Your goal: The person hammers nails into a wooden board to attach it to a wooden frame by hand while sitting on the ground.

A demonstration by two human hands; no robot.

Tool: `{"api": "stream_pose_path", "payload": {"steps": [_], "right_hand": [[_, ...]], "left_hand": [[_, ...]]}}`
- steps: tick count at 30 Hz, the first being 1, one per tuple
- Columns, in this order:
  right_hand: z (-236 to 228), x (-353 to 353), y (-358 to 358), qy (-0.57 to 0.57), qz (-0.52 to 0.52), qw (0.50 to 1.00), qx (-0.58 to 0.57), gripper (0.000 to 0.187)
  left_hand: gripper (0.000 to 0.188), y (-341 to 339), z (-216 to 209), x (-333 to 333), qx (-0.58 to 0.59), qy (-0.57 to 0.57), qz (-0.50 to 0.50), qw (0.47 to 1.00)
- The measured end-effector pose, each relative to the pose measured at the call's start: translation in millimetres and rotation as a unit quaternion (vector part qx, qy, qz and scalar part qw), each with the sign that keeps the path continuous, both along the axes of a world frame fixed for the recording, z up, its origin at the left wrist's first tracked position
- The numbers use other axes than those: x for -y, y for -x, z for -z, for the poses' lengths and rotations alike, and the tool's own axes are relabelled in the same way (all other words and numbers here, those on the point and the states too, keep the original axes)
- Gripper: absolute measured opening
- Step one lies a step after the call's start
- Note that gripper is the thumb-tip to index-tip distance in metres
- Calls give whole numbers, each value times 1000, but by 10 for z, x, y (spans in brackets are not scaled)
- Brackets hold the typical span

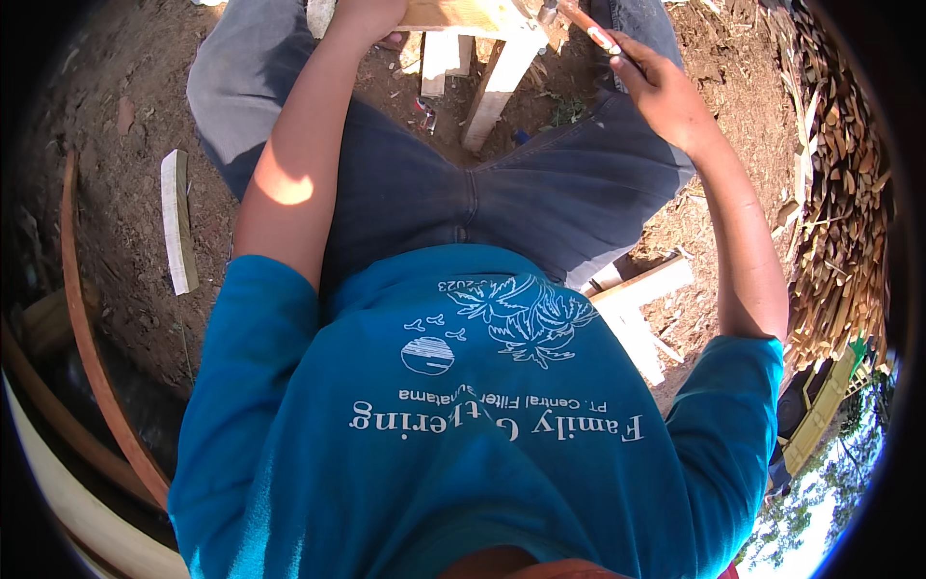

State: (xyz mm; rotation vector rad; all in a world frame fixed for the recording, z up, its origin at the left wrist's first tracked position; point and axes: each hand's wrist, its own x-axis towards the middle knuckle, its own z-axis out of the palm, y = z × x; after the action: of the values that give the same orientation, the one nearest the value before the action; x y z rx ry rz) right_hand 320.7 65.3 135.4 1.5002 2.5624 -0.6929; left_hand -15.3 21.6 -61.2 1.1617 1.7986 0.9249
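I am seated, looking down over my blue shirt and grey trousers. My left hand point(365, 19) reaches forward to the top edge and curls over the left end of a pale wooden piece point(473, 13) lying on a small wooden stand point(498, 82). Its fingers are partly cut off by the frame. My right hand point(664, 89) is closed around the reddish-brown handle of a tool point(596, 31), which points up-left toward the wooden piece. The tool's head sits at the frame edge and is hard to make out.
Bare dirt ground lies all around. A curved pale wood strip point(177, 222) lies on the left, with brown curved hoops point(89, 347) beyond it. A heap of split wood slats point(839, 193) fills the right side. Pale planks point(644, 288) show under my right thigh.
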Motion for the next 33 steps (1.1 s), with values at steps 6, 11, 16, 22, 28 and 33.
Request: {"api": "stream_pose_path", "payload": {"steps": [6,11,16,22,28,33], "right_hand": [[-902,80,737,-54,183,965,-180,39],[207,80,-89,-23,-46,998,-32,42],[-720,-69,550,37,186,968,-165,39],[244,59,-101,-79,3,981,-179,40],[-509,-30,440,53,181,974,-127,39],[-111,-93,139,-56,61,979,-186,41]], "left_hand": [[31,-9,-128,108,30,35,-19,999],[31,-72,-166,29,49,47,-22,997],[30,16,1,137,60,31,-27,997],[29,-5,117,35,-26,-15,3,1000],[30,-24,41,93,24,-10,-2,1000],[31,46,166,101,-15,-26,8,1000]]}}
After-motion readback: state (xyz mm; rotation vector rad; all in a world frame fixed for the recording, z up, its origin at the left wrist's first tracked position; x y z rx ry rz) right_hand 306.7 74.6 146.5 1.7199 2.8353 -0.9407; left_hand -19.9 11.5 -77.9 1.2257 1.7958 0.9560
